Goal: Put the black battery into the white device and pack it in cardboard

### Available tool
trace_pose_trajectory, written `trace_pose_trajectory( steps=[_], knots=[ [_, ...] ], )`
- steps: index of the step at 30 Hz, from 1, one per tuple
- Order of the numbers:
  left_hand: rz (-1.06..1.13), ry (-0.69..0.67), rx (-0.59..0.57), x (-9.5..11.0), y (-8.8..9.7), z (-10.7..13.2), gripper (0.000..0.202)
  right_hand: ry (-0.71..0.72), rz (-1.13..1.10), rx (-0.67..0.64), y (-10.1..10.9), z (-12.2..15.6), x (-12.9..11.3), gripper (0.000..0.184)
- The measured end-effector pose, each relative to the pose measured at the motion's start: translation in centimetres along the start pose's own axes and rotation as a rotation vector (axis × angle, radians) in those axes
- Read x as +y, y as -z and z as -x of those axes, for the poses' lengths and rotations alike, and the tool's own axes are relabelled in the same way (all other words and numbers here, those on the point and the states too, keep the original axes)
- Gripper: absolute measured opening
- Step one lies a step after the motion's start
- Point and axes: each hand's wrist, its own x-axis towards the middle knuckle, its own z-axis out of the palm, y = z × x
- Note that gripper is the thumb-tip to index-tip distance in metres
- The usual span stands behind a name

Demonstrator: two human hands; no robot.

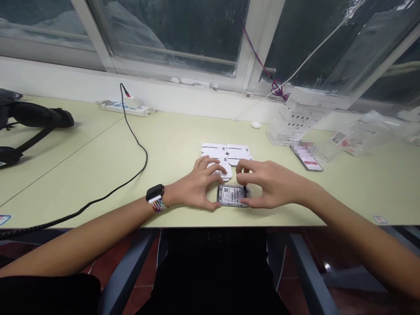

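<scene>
Along the near edge of the table [183, 217], the labelled case [231, 195] lies between the left hand [197, 186], clamped across its left end, and the right hand [274, 181], whose grip I cannot tell, so uneven pressure could skid it into the white cards [238, 153] just beyond.

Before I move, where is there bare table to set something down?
Bare: tabletop between black cable and white cards; also the patch bordered by phone, plastic bag and right forearm. Crowded: around the labelled device, hemmed by left hand, right hand and cards; beside the stacked boxes.
</scene>
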Motion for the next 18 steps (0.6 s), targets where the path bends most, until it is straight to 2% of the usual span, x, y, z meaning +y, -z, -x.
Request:
trace_pose_trajectory(
  steps=[4, 6, 10, 14, 18],
  knots=[
    [-0.009, -0.011, 0.004, -0.1, 0.0, 0.1, 0.052, -0.163, -0.109, 0.024, 0.5, 2.9, 0.3, 0.014],
    [-0.015, -0.023, 0.001, -0.2, 0.0, 0.1, 0.055, -0.247, -0.191, 0.085, 0.0, 4.5, 0.5, 0.023],
    [-0.026, -0.04, -0.014, -0.2, 0.2, 0.1, 0.055, -0.408, -0.302, 0.221, -2.5, 7.9, 1.2, 0.046],
    [-0.018, -0.041, -0.02, -0.2, 0.3, 0.1, 0.053, -0.514, -0.442, 0.336, -5.3, 10.3, 2.1, 0.057],
    [-0.019, -0.042, -0.027, -0.3, 0.4, 0.1, 0.052, -0.54, -0.535, 0.413, -7.0, 11.0, 2.7, 0.059]
  ],
)
